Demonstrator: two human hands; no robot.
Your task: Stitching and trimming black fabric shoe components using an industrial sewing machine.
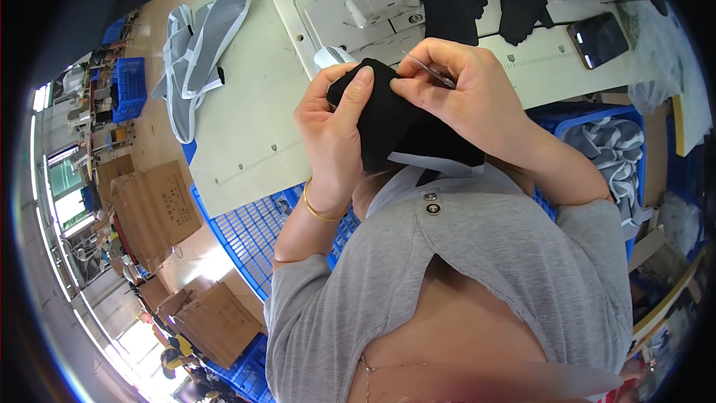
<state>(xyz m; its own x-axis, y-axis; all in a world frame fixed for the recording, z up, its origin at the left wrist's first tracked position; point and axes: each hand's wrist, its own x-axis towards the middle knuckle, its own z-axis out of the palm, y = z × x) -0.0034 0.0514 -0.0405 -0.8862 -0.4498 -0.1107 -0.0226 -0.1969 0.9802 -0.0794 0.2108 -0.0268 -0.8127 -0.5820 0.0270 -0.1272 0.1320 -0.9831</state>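
left hand (334,123) fingers pinch the black folded fabric piece (395,123) taut so the right hand (462,93) can work small metal snips (426,69) at its edge.

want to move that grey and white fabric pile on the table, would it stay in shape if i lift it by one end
Probably not. The grey and white fabric pile lies in loose, curving folds on the table, so it would likely droop and trail. It looks thin, so probably light. Separate layers might slide apart.

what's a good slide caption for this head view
Both hands, left hand and right hand, grip a black fabric piece above a sewing table, small metal snips in the right.
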